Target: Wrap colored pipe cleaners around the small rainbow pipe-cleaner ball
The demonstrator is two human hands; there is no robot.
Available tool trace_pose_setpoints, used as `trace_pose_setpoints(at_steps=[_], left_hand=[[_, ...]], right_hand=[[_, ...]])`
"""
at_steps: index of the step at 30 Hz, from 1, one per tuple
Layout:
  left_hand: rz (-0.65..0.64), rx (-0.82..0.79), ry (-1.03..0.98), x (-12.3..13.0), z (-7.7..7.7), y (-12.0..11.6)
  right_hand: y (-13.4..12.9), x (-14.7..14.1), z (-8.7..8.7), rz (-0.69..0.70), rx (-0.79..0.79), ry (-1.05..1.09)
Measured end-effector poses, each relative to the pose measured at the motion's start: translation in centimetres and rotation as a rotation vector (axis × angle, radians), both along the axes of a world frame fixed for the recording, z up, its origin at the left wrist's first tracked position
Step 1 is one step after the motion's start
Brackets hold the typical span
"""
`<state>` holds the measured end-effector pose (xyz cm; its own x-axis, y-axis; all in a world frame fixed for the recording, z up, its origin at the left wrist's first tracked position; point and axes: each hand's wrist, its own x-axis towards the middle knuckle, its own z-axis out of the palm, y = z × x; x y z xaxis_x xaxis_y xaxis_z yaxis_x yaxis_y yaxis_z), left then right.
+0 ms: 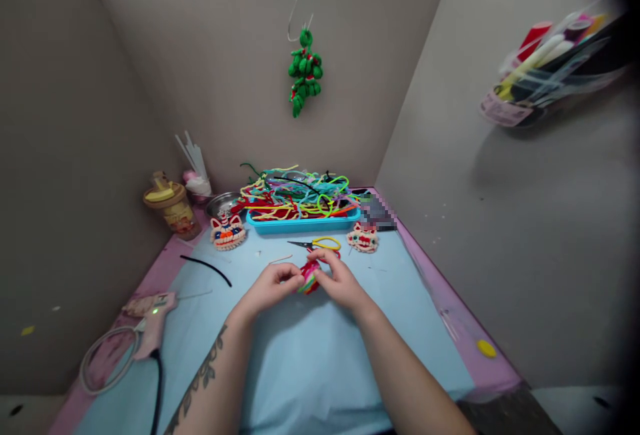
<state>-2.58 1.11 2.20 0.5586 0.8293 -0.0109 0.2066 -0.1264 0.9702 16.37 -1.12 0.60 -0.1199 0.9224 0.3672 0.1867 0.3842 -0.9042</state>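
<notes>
Both hands meet over the middle of the blue-covered table, around a small bundle of pipe cleaners in pink, red and green. My left hand pinches its left side between thumb and fingers. On the other side, my right hand grips it with the thumb low and the fingers bent over the top. Part of the bundle is hidden by the fingers. Just beyond my hands lie scissors with a yellow handle loop, and a thin reddish strand rests nearby.
A blue tray heaped with pipe cleaners stands at the back, between two animal-face pieces. Leftward are a black pipe cleaner, a pink glue gun with its cable, and a lidded cup. Grey panels enclose the table.
</notes>
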Motion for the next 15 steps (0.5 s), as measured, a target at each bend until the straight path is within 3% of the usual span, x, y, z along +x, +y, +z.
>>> trace_pose_setpoints(at_steps=[4,7,10,15], left_hand=[[0.310,-0.085,-0.222,1.5,-1.1,0.1],[0.450,-0.230,-0.479,2.5,-1.6,0.0],[0.478,-0.304,-0.655,3.2,-1.7,-0.4],[0.448,-0.289,-0.745,3.9,-1.5,-1.2]], right_hand=[[0.1,-1.5,-0.9,-0.354,0.127,0.013],[-0.2,-2.7,-1.2,-0.345,0.179,-0.044],[-0.6,-3.4,-1.2,-0.320,0.211,-0.096],[-0.7,-3.4,-1.0,-0.378,0.242,-0.128]])
